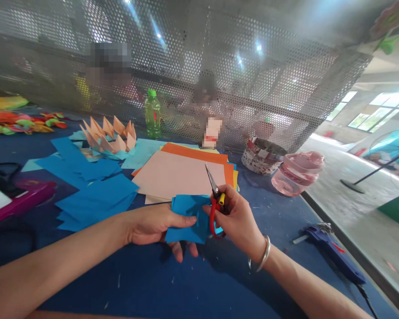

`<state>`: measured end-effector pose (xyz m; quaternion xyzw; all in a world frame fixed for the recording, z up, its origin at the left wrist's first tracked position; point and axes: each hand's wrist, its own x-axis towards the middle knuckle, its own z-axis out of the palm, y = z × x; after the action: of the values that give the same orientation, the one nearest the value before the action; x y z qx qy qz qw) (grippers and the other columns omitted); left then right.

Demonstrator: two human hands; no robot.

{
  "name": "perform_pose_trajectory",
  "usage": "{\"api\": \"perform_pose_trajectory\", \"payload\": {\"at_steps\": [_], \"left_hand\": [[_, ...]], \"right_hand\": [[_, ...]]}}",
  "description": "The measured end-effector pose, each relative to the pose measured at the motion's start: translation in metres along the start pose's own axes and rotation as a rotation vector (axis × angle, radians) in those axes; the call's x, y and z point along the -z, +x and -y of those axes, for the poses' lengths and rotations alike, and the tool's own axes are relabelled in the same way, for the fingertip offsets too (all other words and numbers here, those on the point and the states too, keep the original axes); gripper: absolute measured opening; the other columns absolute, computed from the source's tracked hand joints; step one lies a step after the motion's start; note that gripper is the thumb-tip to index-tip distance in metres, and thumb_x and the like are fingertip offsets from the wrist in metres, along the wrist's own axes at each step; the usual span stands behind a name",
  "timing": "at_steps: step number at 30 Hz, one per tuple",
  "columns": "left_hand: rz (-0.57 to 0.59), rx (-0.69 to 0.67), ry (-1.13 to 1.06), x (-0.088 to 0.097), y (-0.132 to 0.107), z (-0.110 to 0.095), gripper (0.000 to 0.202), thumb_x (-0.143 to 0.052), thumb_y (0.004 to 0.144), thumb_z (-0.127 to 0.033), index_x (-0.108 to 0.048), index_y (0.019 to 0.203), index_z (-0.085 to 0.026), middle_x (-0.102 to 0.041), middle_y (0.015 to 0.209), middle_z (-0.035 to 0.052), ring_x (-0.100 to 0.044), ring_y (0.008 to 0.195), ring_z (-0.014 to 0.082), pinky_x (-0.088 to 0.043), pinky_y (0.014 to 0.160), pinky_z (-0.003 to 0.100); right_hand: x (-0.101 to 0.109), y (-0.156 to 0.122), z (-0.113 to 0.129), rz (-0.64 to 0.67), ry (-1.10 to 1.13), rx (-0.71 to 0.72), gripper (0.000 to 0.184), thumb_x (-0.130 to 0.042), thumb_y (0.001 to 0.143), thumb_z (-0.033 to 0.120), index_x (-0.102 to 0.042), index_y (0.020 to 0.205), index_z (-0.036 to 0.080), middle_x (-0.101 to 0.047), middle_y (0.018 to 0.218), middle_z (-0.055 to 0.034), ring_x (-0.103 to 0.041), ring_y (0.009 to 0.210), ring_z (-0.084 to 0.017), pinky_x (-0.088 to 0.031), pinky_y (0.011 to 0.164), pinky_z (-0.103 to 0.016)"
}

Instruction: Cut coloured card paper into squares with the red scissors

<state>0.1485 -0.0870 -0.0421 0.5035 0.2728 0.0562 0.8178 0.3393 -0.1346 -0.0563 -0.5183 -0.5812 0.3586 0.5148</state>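
My left hand (159,223) grips a small stack of blue paper squares (188,221), thumb on top and fingers underneath. My right hand (237,212) holds scissors (213,217) with red handles and a yellow piece near the pivot; the blades point up and away from me. Its fingertips are at the right edge of the blue stack. Just beyond lie large sheets of pink paper (182,173) over orange paper (231,158). To the left, more cut blue paper (98,197) lies in loose piles.
A ring of folded peach paper points (111,135) stands behind the blue piles. Along the mesh partition (173,57) are a green-capped bottle (152,113), a round basket (262,155) and a pink container (297,173). A blue glue gun (335,252) lies right, a magenta-edged object (23,199) left.
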Motion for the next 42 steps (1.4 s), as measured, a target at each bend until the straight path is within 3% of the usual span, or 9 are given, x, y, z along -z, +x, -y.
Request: {"api": "perform_pose_trajectory", "payload": {"at_steps": [6,16,28,42], "left_hand": [[0.026,-0.001,0.025,0.0016,-0.0007,-0.0001,0.026,-0.065,0.086,-0.035,-0.070,0.109,-0.022,-0.073,0.110,0.0099,-0.072,0.076,0.0217,-0.056,0.057,0.030],[0.036,0.001,0.049,0.0017,-0.0007,0.0021,0.025,-0.064,0.088,-0.035,-0.071,0.108,-0.023,-0.073,0.109,0.0096,-0.072,0.074,0.0211,-0.057,0.057,0.030],[0.079,-0.004,0.056,0.0089,0.0043,0.0056,0.024,-0.060,0.090,-0.028,-0.069,0.112,-0.020,-0.073,0.107,0.0112,-0.072,0.071,0.0181,-0.054,0.048,0.022],[0.100,-0.007,0.065,0.0084,0.0039,0.0060,0.024,-0.059,0.092,-0.027,-0.069,0.112,-0.021,-0.073,0.109,0.0112,-0.072,0.074,0.0185,-0.053,0.045,0.020]], "right_hand": [[0.0029,-0.0009,-0.0041,0.029,-0.083,0.040,0.021,-0.066,0.073,0.015,-0.054,0.089,0.024,-0.056,0.071,0.0052,-0.051,0.061,-0.012,-0.040,0.055,-0.023],[0.0037,-0.0015,-0.0024,0.042,-0.144,0.083,0.019,-0.064,0.075,0.014,-0.053,0.088,0.023,-0.055,0.070,0.0053,-0.048,0.060,-0.012,-0.040,0.055,-0.022],[0.0073,0.0012,0.0029,0.045,-0.281,0.216,0.024,-0.057,0.070,0.005,-0.055,0.087,0.021,-0.054,0.068,0.0060,-0.050,0.060,-0.010,-0.039,0.056,-0.019],[0.0088,0.0025,0.0020,0.066,-0.365,0.216,0.024,-0.064,0.072,0.007,-0.057,0.090,0.022,-0.057,0.068,0.0053,-0.050,0.061,-0.011,-0.039,0.057,-0.020]]}}
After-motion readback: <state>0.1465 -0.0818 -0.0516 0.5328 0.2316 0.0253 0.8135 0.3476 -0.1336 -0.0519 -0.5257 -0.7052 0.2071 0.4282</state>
